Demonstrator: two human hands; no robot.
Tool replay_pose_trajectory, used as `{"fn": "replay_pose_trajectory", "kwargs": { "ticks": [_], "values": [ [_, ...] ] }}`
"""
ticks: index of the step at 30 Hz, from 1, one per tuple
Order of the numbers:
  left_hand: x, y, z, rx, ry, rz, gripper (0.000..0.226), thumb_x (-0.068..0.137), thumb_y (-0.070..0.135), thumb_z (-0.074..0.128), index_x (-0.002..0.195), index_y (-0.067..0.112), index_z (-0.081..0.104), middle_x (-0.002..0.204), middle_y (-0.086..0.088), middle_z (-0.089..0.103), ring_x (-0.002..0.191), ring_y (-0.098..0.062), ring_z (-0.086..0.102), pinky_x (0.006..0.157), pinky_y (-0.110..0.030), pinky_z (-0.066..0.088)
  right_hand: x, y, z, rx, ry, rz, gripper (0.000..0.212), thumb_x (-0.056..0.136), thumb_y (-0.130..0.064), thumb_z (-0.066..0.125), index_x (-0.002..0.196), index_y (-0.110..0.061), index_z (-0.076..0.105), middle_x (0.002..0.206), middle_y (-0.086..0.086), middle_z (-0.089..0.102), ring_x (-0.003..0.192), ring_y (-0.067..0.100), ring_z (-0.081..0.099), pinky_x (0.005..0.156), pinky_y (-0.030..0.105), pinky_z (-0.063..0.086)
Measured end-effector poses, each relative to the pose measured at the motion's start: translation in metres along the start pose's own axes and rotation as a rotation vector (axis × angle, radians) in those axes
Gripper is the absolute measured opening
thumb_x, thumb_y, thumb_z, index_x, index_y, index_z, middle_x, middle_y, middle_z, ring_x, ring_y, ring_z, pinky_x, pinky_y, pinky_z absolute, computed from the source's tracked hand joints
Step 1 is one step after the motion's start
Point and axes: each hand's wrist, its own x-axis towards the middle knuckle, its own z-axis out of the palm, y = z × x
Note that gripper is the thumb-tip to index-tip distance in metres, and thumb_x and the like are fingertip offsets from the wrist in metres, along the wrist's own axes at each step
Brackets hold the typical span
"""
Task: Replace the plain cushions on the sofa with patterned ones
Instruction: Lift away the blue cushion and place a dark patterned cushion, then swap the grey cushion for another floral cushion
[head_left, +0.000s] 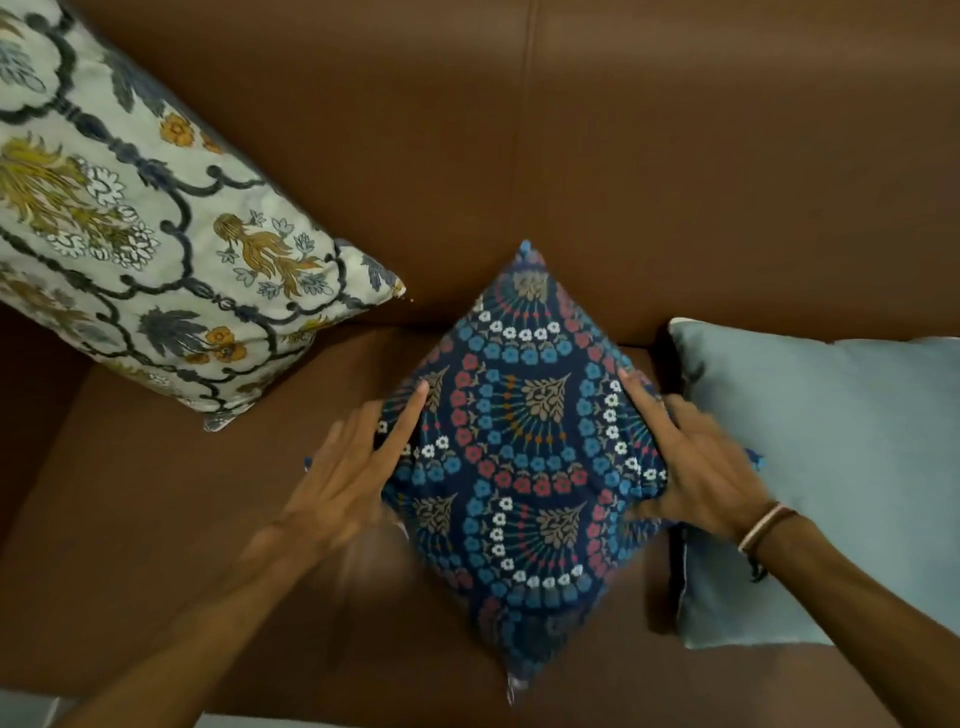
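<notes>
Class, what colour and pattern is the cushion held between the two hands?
Dark blue cushion with fan-shaped rows of blue, red and white flowers; head view.

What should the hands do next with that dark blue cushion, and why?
Probably square the dark blue patterned cushion against the sofa backrest. The left hand and right hand press its sides, it stands corner-up, and the plain light blue cushion beside it is not yet removed.

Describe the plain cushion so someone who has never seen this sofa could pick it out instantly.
Start at the brown sofa and follow its seat to the right edge of the view. There, just right of the dark blue floral cushion in the middle, lies the pale blue cushion. It alone has no pattern.
</notes>
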Motion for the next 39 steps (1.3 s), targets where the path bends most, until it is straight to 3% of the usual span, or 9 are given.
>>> {"fn": "replay_pose_trajectory", "kwargs": {
  "ticks": [6, 11, 16, 21, 24, 29, 32, 36, 39],
  "values": [
    [0.077, -0.037, -0.083, 0.26, 0.434, 0.057, 0.116, 0.085, 0.049, 0.072, 0.164, 0.022, -0.01, 0.141, -0.035, 0.038, 0.122, -0.051, 0.046, 0.097, -0.059, 0.044, 0.064, -0.015, -0.063, -0.071, 0.476, -0.015, 0.121, 0.073, -0.067, 0.073, 0.167, -0.015, 0.017, 0.134, 0.034, 0.056, 0.11, 0.05, 0.057, 0.087, 0.056, 0.053],
    [0.094, -0.021, -0.099, 0.348, 0.269, -0.102, 0.117, 0.091, 0.036, 0.071, 0.16, 0.02, -0.022, 0.162, -0.037, 0.012, 0.15, -0.051, 0.019, 0.121, -0.059, 0.022, 0.088, -0.007, -0.066, -0.072, 0.422, 0.003, 0.13, 0.07, -0.07, 0.081, 0.168, -0.017, 0.015, 0.149, 0.033, 0.048, 0.128, 0.05, 0.052, 0.101, 0.06, 0.048],
    [0.038, 0.066, -0.054, 0.122, 0.529, 0.015, 0.092, 0.082, 0.001, 0.066, 0.162, 0.01, 0.022, 0.159, -0.032, 0.025, 0.147, -0.048, 0.029, 0.114, -0.062, 0.033, 0.025, 0.065, -0.047, -0.003, 0.422, 0.243, 0.114, 0.076, -0.079, 0.067, 0.165, -0.014, 0.034, 0.156, 0.036, 0.045, 0.14, 0.052, 0.05, 0.112, 0.062, 0.044],
    [0.023, 0.211, 0.031, -0.786, -0.28, -0.211, 0.094, 0.076, 0.06, 0.078, 0.154, 0.038, 0.032, 0.152, 0.004, 0.044, 0.136, -0.011, 0.046, 0.108, -0.029, 0.044, -0.086, 0.166, -0.028, 0.161, 0.355, 0.695, 0.101, 0.093, -0.083, 0.026, 0.155, -0.006, 0.048, 0.151, 0.031, 0.051, 0.137, 0.051, 0.051, 0.113, 0.062, 0.043],
    [0.065, 0.31, 0.082, -1.213, -0.439, -0.338, 0.094, 0.064, 0.047, 0.093, 0.139, 0.043, 0.036, 0.142, 0.018, 0.052, 0.118, 0.004, 0.053, 0.084, -0.002, 0.044, -0.141, 0.212, -0.017, 0.376, 0.266, 0.802, 0.08, 0.1, -0.07, 0.042, 0.165, -0.023, 0.032, 0.167, 0.021, 0.037, 0.151, 0.046, 0.038, 0.125, 0.059, 0.032],
    [0.118, 0.416, 0.095, -1.363, 0.033, -0.595, 0.059, 0.058, 0.013, 0.098, 0.099, 0.029, 0.058, 0.104, 0.014, 0.068, 0.114, -0.019, 0.065, 0.072, -0.007, 0.05, -0.172, 0.237, 0.007, 0.766, 0.308, 0.886, 0.086, 0.1, -0.067, 0.05, 0.169, -0.026, 0.019, 0.167, 0.019, 0.04, 0.15, 0.041, 0.043, 0.126, 0.049, 0.033],
    [0.125, 0.448, 0.042, -1.382, 0.256, -0.325, 0.072, 0.058, 0.01, 0.092, 0.119, 0.024, 0.056, 0.119, 0.002, 0.069, 0.12, -0.022, 0.066, 0.089, -0.023, 0.057, -0.171, 0.249, -0.012, 1.292, 0.39, 0.93, 0.086, 0.095, -0.081, 0.038, 0.162, -0.027, 0.038, 0.164, 0.006, 0.05, 0.148, 0.029, 0.048, 0.126, 0.046, 0.034],
    [0.105, 0.46, -0.033, -0.713, 0.469, 0.089, 0.065, 0.06, 0.022, 0.076, 0.118, 0.03, 0.048, 0.087, 0.009, 0.07, 0.08, -0.01, 0.066, 0.064, -0.027, 0.048, -0.17, 0.262, -0.038, 1.862, 0.445, 0.896, 0.093, 0.092, -0.088, 0.018, 0.137, -0.02, 0.063, 0.13, 0.013, 0.072, 0.119, 0.03, 0.066, 0.111, 0.046, 0.049],
    [0.07, 0.441, -0.036, -0.198, 0.67, 0.39, 0.038, 0.079, 0.017, 0.066, 0.115, 0.013, 0.054, 0.088, -0.009, 0.072, 0.087, -0.019, 0.056, 0.076, -0.032, 0.041, -0.187, 0.274, -0.045, 2.047, 0.49, 0.746, 0.096, 0.089, -0.087, 0.031, 0.152, -0.018, 0.055, 0.133, 0.012, 0.07, 0.114, 0.031, 0.07, 0.108, 0.047, 0.049]
  ]
}}
